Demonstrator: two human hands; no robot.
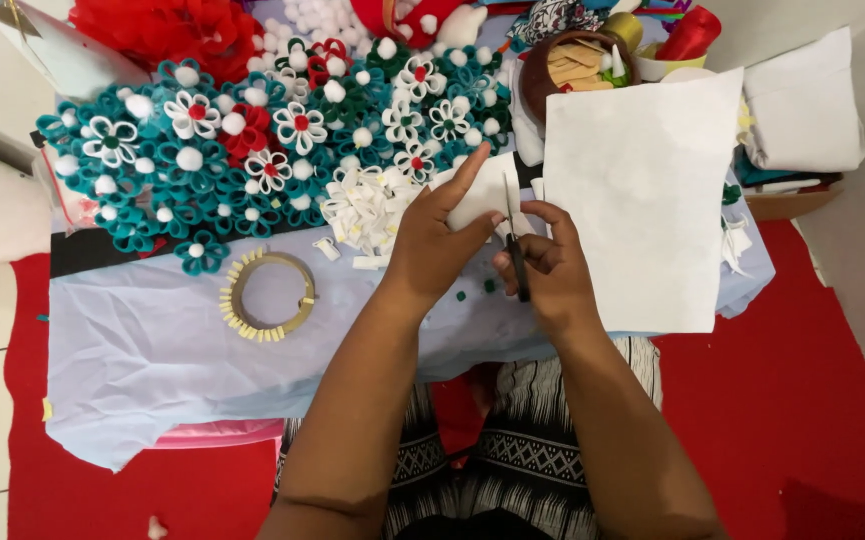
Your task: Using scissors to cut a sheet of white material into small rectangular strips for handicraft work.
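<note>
scissors (pixel 517 255) gripped in right hand (pixel 545 270), left hand (pixel 433 240) pinching white piece (pixel 483 195); many felt flowers (pixel 253 140) finished, white sheet (pixel 643 200) mostly uncut.

A single head-worn camera looks steeply down from above the seated person, facing forward over the lap. It sits close over the pale blue cloth-covered surface (pixel 153 350), with both forearms entering from the bottom edge.

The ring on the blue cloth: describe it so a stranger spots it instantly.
Start at the big cluster of teal felt flowers on the blue cloth. Just below its lower edge lies a flat brownish ring, alone, left of the left hand. Only it is hollow, edged with pale tabs.
</note>
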